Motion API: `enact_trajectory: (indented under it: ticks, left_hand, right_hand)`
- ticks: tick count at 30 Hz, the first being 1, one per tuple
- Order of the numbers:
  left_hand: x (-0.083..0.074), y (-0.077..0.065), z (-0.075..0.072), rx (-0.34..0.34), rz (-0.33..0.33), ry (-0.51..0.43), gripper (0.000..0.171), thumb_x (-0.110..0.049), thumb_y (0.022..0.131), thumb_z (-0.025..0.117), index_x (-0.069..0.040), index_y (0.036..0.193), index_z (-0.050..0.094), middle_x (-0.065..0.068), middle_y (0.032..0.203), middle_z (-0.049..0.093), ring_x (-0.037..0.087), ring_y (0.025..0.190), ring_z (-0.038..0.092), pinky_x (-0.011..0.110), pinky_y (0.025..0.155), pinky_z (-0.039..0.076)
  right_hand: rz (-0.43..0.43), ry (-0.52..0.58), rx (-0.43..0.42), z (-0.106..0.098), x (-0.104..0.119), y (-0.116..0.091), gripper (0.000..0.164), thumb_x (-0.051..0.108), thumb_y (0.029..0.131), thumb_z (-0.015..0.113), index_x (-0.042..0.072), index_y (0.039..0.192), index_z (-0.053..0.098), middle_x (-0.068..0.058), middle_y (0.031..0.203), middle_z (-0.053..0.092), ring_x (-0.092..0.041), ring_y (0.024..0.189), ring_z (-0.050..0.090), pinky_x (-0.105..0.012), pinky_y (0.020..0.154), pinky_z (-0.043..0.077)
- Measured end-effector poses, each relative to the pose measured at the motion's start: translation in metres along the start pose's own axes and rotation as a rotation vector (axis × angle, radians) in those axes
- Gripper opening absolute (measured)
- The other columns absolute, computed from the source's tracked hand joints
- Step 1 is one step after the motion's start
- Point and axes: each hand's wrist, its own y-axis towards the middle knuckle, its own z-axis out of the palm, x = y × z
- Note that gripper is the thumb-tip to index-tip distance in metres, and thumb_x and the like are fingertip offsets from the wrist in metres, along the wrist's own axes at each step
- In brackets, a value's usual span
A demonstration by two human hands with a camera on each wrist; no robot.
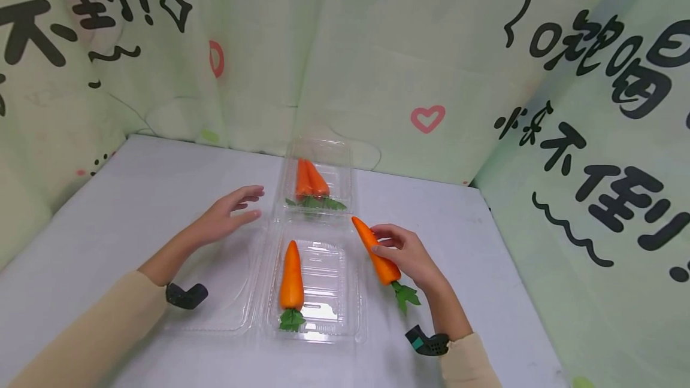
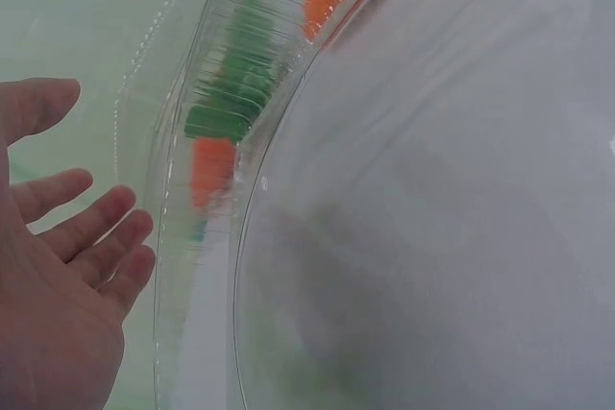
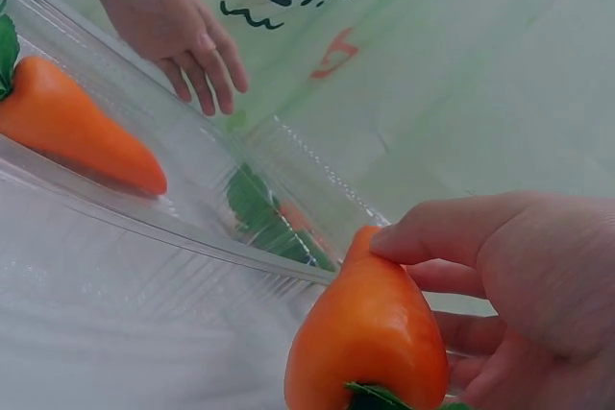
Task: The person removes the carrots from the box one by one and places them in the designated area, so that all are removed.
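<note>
My right hand (image 1: 405,251) grips an orange carrot with green leaves (image 1: 380,256), its tip angled up toward the back left, just right of the near clear plastic box. In the right wrist view the thumb presses on the held carrot (image 3: 370,333). A second carrot (image 1: 291,277) lies along the left side of the near box (image 1: 329,334), leaves toward me. My left hand (image 1: 229,214) hovers with loosely extended fingers above the box's opened lid (image 1: 215,310), holding nothing; its spread fingers also show in the left wrist view.
Behind the near box stands another clear box (image 1: 345,163) with two carrots (image 1: 309,179) in it, leaves toward me. A pale curtain (image 1: 366,64) with dark lettering and pink hearts hangs around the white table (image 1: 447,214). Each wrist wears a black camera band.
</note>
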Motion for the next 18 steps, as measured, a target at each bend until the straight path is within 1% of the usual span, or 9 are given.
enact_trajectory:
  ticks: [8,18]
  left_hand:
    - [-0.0039,0.0029,0.0024,-0.006,-0.011,0.007,0.061,-0.027,0.096,0.059,-0.008,0.148,0.034,0.017,0.147,0.044,0.037,0.134,0.044,0.054,0.111,0.035]
    - [-0.0025,0.0095,0.0077,-0.02,-0.02,0.003,0.059,-0.021,0.096,0.059,-0.008,0.148,0.035,0.017,0.146,0.045,0.037,0.133,0.045,0.053,0.11,0.036]
  right_hand:
    - [0.009,0.003,-0.006,-0.0007,-0.0033,0.0011,0.037,0.018,0.09,0.066,0.014,0.126,0.061,-0.012,0.126,0.061,-0.028,0.109,0.06,-0.037,0.086,0.057]
    - [0.023,0.013,-0.013,-0.0019,-0.0075,0.002,0.038,0.018,0.09,0.066,0.013,0.127,0.061,-0.012,0.126,0.061,-0.027,0.109,0.06,-0.036,0.085,0.056]
